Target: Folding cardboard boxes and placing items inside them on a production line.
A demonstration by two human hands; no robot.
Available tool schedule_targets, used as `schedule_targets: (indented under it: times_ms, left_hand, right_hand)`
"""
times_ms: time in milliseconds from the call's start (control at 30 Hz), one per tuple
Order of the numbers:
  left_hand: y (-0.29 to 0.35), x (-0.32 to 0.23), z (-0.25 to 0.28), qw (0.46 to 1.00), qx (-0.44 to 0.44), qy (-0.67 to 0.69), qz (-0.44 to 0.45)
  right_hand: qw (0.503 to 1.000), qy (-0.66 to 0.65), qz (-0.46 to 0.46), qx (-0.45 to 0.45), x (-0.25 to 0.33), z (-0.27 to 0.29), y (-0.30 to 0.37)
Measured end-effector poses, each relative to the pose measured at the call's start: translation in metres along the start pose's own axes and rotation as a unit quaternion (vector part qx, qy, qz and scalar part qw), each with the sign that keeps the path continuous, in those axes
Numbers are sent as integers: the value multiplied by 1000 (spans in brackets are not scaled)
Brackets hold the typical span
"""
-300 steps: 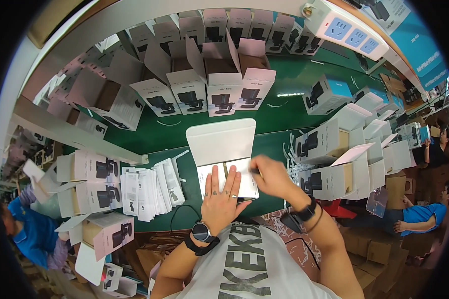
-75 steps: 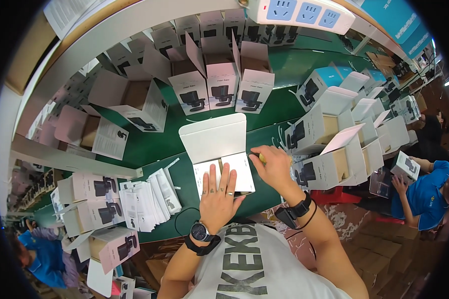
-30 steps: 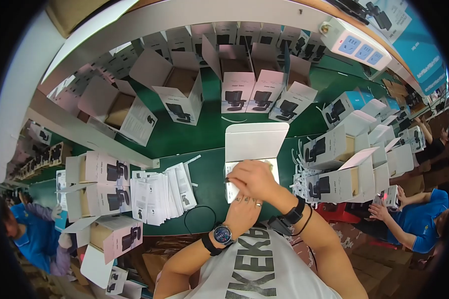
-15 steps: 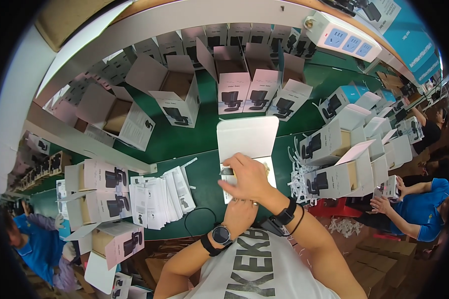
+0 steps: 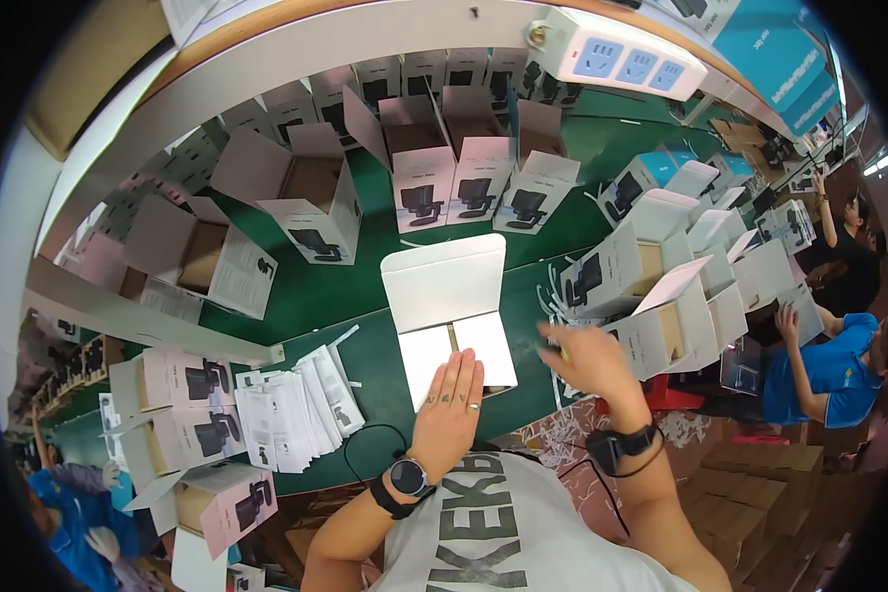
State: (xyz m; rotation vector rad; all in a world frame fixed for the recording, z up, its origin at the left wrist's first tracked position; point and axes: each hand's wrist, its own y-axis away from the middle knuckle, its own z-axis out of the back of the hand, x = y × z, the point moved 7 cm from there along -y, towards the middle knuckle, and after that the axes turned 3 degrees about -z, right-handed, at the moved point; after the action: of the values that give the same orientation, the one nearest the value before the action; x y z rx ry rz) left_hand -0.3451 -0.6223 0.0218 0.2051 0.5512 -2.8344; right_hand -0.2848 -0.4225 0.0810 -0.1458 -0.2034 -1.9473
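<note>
— While the left hand (image 5: 451,409) lies flat, what is under it in the head view?

— An open white box (image 5: 451,316) on the green surface (image 5: 365,296), right in front of the person. Its lid stands up at the back, and the fingers are spread and pressed on the near flaps, probably to keep them down and stop the box from sliding.

— And the right hand (image 5: 584,360)?

— Off to the right of the box, near the row of open cartons (image 5: 651,296). It is blurred, so I cannot tell whether its grip is spread or pinching something; a small yellowish bit shows at the fingertips, no more.

— What lies around?

— A fanned stack of leaflets (image 5: 296,409) to the left, likely kept within reach, more open printed boxes (image 5: 454,173) standing at the back, and paper scraps (image 5: 553,444) at the near edge. A power strip (image 5: 622,64) sits on the shelf above.
</note>
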Motion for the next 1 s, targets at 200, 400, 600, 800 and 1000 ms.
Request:
schedule_targets:
  times_ms: [200,400,600,800,1000]
  left_hand:
    - [3,30,23,988,33,147,-21]
    - [35,70,34,825,-238,504,88]
    - [50,102,35,817,-207,528,104]
    - [47,99,51,883,-127,441,99]
    - [60,95,36,967,-131,213,44]
  right_hand:
    - [730,-674,-110,-27,34,2,-62]
    - [812,-583,-19,13,32,-35,8]
    - [901,-397,109,-135,59,-34,27]
    - [916,-362,89,-146,69,-24,29]
    - [928,-267,158,-207,71,-42,30]
